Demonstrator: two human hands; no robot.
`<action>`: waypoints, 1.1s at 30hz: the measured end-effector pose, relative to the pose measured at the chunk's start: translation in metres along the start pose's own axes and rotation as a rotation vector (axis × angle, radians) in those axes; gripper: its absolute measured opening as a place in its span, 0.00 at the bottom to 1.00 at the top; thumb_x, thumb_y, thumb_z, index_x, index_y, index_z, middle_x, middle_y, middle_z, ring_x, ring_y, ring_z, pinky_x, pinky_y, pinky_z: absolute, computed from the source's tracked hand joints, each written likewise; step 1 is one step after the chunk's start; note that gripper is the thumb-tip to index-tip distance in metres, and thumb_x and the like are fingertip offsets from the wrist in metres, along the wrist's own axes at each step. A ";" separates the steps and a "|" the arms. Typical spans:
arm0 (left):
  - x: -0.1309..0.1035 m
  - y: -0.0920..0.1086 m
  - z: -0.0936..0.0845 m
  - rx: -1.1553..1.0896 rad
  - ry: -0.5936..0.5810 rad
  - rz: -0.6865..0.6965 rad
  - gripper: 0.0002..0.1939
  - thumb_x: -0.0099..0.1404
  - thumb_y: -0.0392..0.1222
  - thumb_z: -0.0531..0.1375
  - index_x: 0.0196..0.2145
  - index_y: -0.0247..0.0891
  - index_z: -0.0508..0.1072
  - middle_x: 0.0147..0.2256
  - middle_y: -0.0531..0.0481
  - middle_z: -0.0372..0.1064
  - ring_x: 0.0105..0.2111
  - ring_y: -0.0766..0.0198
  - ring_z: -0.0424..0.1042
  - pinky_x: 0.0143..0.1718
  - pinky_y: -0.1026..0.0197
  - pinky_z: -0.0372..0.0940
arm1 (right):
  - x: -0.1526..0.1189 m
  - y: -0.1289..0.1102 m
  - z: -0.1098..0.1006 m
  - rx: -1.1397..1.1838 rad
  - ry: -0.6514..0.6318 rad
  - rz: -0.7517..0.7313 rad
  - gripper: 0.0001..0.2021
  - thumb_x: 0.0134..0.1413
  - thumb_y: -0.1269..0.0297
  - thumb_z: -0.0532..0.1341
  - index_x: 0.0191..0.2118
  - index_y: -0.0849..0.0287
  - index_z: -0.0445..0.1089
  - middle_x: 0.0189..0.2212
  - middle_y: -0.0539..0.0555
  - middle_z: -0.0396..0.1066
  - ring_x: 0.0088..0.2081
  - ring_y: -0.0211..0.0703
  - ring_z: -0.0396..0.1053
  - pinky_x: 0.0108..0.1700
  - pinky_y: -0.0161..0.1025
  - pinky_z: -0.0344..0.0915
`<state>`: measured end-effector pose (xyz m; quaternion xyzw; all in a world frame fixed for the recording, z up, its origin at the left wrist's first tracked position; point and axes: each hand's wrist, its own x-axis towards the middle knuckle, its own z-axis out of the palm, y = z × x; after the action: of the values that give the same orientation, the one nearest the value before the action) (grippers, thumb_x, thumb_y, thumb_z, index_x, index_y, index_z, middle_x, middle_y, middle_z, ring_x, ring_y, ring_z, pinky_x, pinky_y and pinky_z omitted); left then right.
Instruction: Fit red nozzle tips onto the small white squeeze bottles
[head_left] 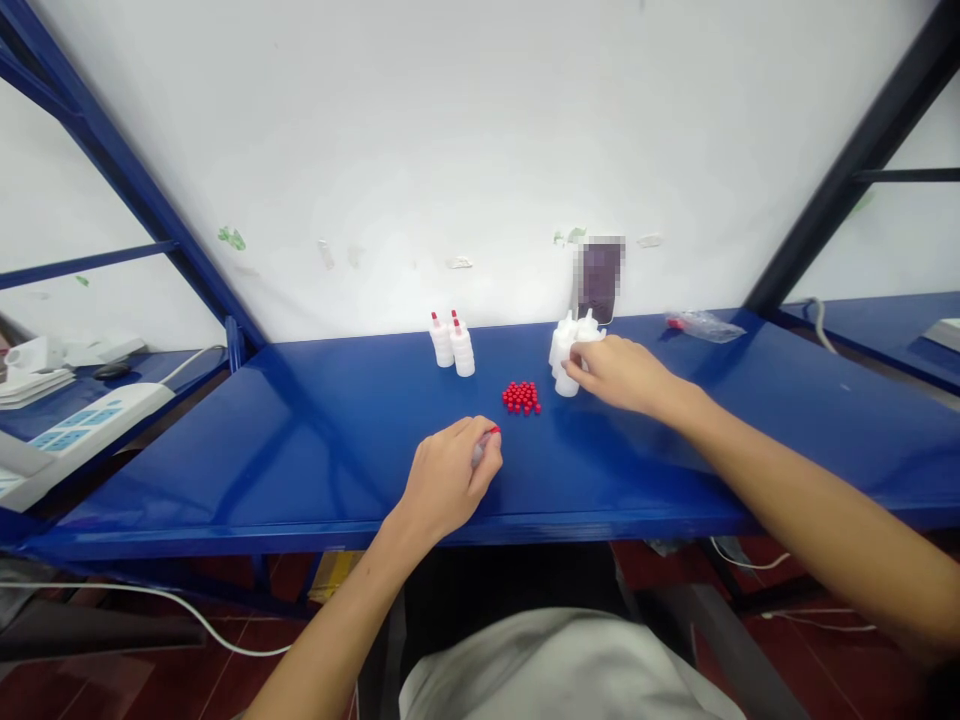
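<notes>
Near the front edge of the blue table, my left hand (454, 475) is closed round a small white bottle (478, 455), with a red cap (495, 430) showing at its fingertips. My right hand (619, 372) reaches to the group of white bottles without caps (566, 380), its fingers closed at one of them; what they pinch is partly hidden. Between the hands lies a pile of small red caps (521, 397). Behind it to the left stand several upright white bottles with red tips (463, 353).
The blue table (315, 440) meets a white wall at the back. A phone (600, 280) leans there behind the uncapped bottles. At the right lies a clear plastic bag (705, 325) with something red. A power strip (82, 440) is at the far left, beside blue frame posts.
</notes>
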<state>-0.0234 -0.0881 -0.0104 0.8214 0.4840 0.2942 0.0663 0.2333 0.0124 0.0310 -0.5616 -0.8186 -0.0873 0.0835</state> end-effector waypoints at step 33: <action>0.000 -0.002 -0.001 -0.054 -0.143 0.118 0.12 0.71 0.37 0.49 0.51 0.42 0.64 0.43 0.50 0.70 0.39 0.61 0.70 0.43 0.59 0.62 | -0.021 -0.050 0.005 0.580 -0.083 -0.618 0.14 0.68 0.61 0.46 0.28 0.56 0.53 0.22 0.47 0.56 0.24 0.36 0.52 0.30 0.36 0.48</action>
<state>-0.0252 -0.0877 -0.0101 0.8653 0.4209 0.2510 0.1054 0.1941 -0.0230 0.0183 -0.2463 -0.9416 0.1484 0.1752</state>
